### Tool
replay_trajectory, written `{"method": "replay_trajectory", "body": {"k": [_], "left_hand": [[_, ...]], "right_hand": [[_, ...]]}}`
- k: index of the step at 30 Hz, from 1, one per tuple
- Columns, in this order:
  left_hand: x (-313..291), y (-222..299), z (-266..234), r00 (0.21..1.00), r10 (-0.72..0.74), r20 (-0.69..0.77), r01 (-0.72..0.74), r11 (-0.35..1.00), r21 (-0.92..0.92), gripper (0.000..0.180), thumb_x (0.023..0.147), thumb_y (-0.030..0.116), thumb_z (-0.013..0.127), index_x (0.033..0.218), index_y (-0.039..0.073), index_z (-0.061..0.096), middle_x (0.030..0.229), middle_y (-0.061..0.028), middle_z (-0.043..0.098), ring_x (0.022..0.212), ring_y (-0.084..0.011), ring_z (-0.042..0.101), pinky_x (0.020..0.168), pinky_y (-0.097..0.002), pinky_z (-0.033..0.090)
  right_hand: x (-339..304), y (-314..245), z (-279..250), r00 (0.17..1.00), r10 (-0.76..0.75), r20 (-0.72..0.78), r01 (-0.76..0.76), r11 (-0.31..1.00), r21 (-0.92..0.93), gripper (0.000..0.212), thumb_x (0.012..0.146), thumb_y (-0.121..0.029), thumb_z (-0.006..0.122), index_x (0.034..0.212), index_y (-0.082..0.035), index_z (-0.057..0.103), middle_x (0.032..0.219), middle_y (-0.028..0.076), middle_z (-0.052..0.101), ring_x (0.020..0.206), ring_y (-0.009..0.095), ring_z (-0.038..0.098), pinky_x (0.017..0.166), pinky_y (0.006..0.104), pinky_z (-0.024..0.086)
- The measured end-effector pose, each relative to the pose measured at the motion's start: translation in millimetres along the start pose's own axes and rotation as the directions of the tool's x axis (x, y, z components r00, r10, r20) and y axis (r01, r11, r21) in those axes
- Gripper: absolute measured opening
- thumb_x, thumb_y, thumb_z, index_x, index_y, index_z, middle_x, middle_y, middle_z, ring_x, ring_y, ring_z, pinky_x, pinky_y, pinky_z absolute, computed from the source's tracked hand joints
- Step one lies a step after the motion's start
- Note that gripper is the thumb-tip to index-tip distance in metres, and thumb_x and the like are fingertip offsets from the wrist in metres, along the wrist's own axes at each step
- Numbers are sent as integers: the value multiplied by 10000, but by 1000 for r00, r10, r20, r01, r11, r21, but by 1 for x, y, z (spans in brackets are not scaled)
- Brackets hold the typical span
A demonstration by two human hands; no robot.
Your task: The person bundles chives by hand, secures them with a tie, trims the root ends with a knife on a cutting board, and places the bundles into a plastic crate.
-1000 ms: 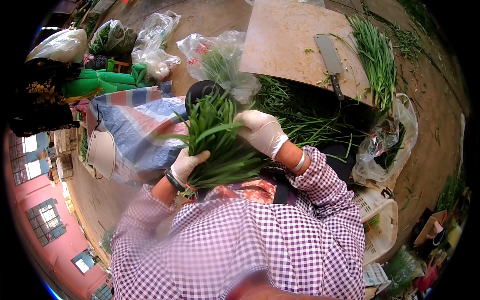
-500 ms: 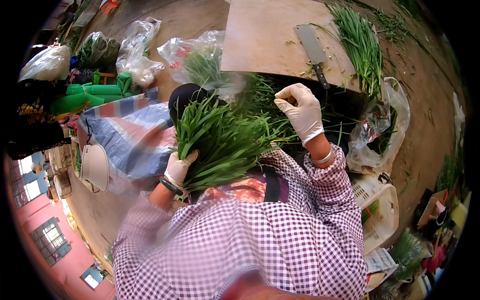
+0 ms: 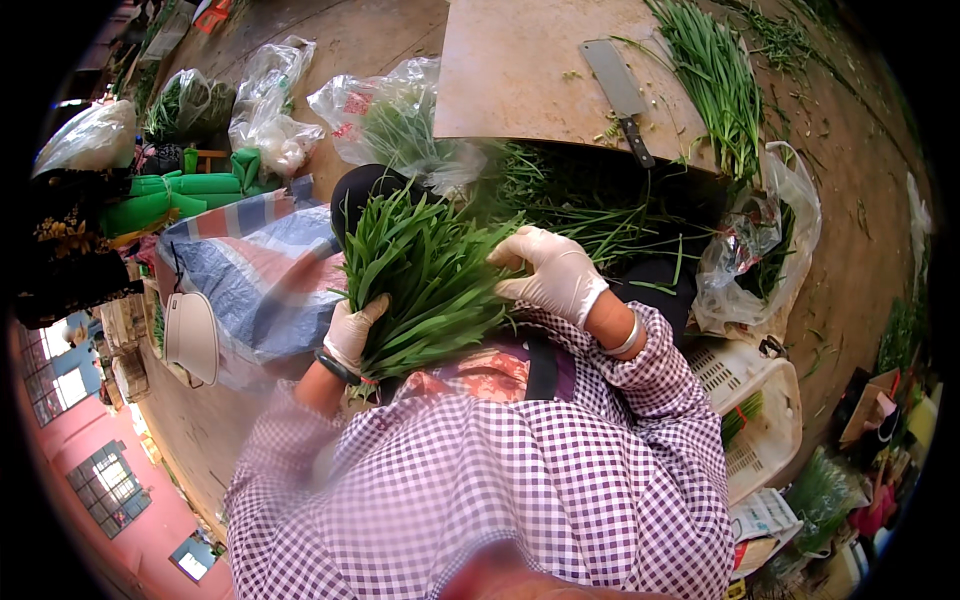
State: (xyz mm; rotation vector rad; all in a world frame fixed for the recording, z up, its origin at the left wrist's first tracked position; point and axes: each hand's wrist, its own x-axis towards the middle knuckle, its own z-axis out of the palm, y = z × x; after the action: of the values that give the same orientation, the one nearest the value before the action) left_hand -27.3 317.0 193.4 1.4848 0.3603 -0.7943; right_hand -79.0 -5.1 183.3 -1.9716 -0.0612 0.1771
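Observation:
A thick bunch of green garlic chives [image 3: 425, 275] lies across my lap, with a red band near its lower end. My left hand [image 3: 352, 335], in a white glove, is closed around the bunch near that banded end. At the bunch's right edge is my right hand [image 3: 555, 278], also gloved. Its thumb and forefinger are curved and apart, with the fingertips at the leaves. Loose green stalks [image 3: 610, 235] lie in the dark space beyond my lap. A cleaver [image 3: 615, 80] with a black handle rests on the board [image 3: 520, 70] ahead.
More long chives [image 3: 715, 85] lie at the board's right edge. A clear plastic bag [image 3: 785, 240] and a white crate [image 3: 765, 430] stand at my right. To the left are a striped woven sheet [image 3: 255, 265], a pale sun visor [image 3: 190, 335] and several filled plastic bags.
My right hand has moved left and down from above the loose stalks to the bunch, its pinched fingers now spread. My left hand keeps its hold.

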Motion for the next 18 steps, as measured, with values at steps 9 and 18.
{"method": "replay_trajectory", "body": {"k": [9,18], "left_hand": [[-1,0,0,1000,10,20,-10,1000,-27,391,896,63,633,1271,-7,553,1159,-81,633,989,-191,618,882,-337,515],[1,-2,-7,998,-20,60,24,997,-67,458,903,87,637,1331,23,486,1218,-91,604,1033,-224,620,903,-369,529]], "right_hand": [[2,-3,17,995,-92,-47,87,991,-106,219,718,-110,742,921,-76,670,902,82,623,860,284,625,745,354,513],[2,1,27,966,45,-254,42,944,326,75,851,12,676,911,-18,641,854,38,624,770,100,583,692,232,483]]}}
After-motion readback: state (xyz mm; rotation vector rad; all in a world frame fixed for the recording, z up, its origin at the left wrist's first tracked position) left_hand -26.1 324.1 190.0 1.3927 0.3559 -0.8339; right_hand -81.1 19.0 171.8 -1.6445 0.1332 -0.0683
